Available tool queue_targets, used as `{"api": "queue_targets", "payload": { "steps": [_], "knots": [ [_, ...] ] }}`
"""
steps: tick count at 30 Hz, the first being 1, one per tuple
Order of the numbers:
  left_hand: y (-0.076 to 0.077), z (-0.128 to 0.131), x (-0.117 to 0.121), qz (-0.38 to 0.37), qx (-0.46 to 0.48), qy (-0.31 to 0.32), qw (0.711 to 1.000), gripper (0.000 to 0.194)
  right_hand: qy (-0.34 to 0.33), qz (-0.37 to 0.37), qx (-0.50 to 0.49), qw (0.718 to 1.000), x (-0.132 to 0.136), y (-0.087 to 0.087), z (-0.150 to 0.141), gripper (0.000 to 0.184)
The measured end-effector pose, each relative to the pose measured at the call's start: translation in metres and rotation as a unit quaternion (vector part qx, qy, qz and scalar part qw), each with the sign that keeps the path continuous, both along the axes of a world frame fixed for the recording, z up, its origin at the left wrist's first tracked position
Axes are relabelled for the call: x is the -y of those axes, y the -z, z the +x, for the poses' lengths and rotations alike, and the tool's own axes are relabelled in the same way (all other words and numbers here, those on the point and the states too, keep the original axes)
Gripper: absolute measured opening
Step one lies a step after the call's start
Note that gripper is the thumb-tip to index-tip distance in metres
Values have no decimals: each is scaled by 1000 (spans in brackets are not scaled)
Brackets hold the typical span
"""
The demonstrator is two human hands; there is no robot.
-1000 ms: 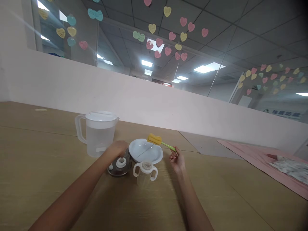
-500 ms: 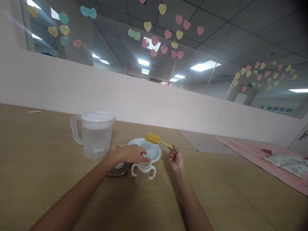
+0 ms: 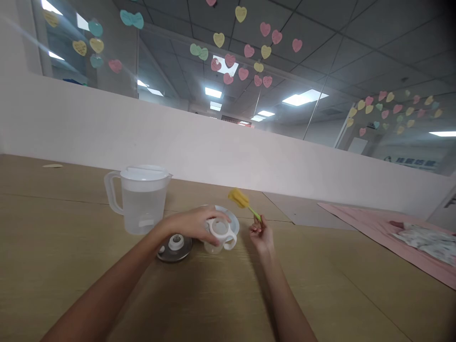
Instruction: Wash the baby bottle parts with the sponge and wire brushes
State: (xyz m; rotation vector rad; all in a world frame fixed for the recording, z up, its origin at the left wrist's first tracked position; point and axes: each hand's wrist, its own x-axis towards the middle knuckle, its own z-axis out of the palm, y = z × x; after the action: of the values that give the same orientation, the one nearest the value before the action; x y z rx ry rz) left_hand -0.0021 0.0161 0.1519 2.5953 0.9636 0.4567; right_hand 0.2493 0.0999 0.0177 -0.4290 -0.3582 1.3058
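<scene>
My left hand [image 3: 197, 223] is wrapped round a clear baby bottle [image 3: 213, 246] with white side handles, and its open mouth tips toward me. Behind the bottle, partly covered by hand and bottle, is a white bowl [image 3: 233, 220]. My right hand [image 3: 261, 235] pinches the green stem of a bottle brush [image 3: 239, 198], its yellow sponge head raised up and to the left, above the bowl's far right rim. Below my left wrist a round metal dish [image 3: 174, 255] holds a white ring-shaped cap [image 3: 176, 242] and another small white piece.
At the left stands a lidded clear pitcher [image 3: 144, 202] with liquid in it. A pink cloth [image 3: 370, 228] with a patterned bundle lies at the far right of the wooden table [image 3: 338, 285]. A white wall [image 3: 213, 152] with glass above borders the back.
My left hand has taken hold of the bottle, lifting and tilting it up toward the bowl. The brush head has swung right and upward. The dish's cap is now uncovered.
</scene>
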Motion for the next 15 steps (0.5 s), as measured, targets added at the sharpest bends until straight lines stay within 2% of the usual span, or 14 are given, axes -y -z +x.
{"api": "queue_targets", "payload": {
  "steps": [3,6,10,15],
  "knots": [
    [1,-7,-10,17,80,-25,996,58,-8,58,-23,998,2,-3,1,9],
    [10,-7,-23,52,148,-64,985,65,-16,99,28,995,7,-9,-3,10],
    [17,-4,-35,105,178,-113,972,62,-10,92,105,990,14,-18,-12,14],
    [18,-5,-38,161,156,-183,957,59,5,60,141,988,14,-21,-14,17]
  ]
}}
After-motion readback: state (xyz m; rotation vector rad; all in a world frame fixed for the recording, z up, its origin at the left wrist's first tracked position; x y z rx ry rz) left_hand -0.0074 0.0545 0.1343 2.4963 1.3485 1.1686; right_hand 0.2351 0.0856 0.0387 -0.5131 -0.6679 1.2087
